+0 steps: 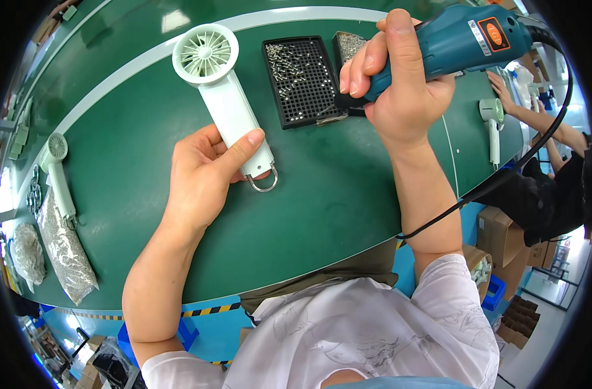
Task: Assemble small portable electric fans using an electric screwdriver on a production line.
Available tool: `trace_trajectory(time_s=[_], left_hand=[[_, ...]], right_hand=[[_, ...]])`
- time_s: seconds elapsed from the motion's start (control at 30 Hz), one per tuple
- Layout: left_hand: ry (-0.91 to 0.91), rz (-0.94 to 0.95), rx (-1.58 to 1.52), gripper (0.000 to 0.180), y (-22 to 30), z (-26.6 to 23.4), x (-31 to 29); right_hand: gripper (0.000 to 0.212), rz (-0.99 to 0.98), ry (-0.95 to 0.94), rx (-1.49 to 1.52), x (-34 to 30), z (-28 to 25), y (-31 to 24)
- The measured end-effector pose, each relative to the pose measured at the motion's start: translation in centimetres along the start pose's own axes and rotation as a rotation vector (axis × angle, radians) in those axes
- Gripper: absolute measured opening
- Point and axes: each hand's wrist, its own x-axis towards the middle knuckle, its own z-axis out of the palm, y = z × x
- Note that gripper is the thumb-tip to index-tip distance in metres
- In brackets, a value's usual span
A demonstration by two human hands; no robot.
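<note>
"What are the hands holding?"

"The left hand (208, 165) is closed around the handle of a pale green plastic handheld fan (228, 104) with a round spoked head and a metal end ring. It's held over the green tabletop (296, 220). The right hand (409, 84) is wrapped around a teal electric screwdriver (468, 42) with a black cable (526, 155). Its nose is near the tray; I can't tell whether they touch."

"Which tray, and what's in it?"

"A black rectangular tray (318, 71) full of small holes, with silver metal screws (286, 65) strewn over its left side. Partly hidden behind the right hand, a black box (337, 48) holds tiny metallic pieces (351, 45). At far left, a long clear plastic bag (65, 246) bulges with small pale pieces, beside a crumpled clear bag (28, 256), contents unclear."

"Counts?"

"One screwdriver, one tray, one box, two bags. Three fans: one held, one at left (61, 188), one at right (494, 139)."
</note>
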Motion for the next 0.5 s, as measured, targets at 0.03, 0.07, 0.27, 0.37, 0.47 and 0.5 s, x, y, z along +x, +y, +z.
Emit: trace_trajectory(time_s=[0.03, 0.07, 0.27, 0.37, 0.47, 0.5], left_hand=[[0.001, 0.001, 0.012, 0.039, 0.0, 0.0, 0.1], [-0.002, 0.003, 0.01, 0.039, 0.0, 0.0, 0.2], [0.027, 0.011, 0.005, 0.031, -0.2, 0.1, 0.4], [-0.019, 0.048, 0.047, 0.029, -0.6, 0.2, 0.7], [0.002, 0.079, 0.008, 0.028, -0.8, 0.1, 0.0], [0.004, 0.073, -0.044, 0.028, -0.7, 0.3, -0.1]], right_hand=[[0.019, 0.011, 0.008, 0.002, 0.0, 0.0, 0.0], [0.017, 0.02, 0.015, 0.004, 0.1, -0.1, 0.1], [0.014, 0.036, 0.027, -0.138, 0.0, 0.9, -0.7], [0.018, 0.007, -0.078, -0.108, -0.9, 0.1, 0.4], [0.011, 0.054, -0.032, -0.209, -1.1, 2.2, -1.0], [0.01, 0.073, -0.036, -0.195, -1.1, 2.3, -1.2]])
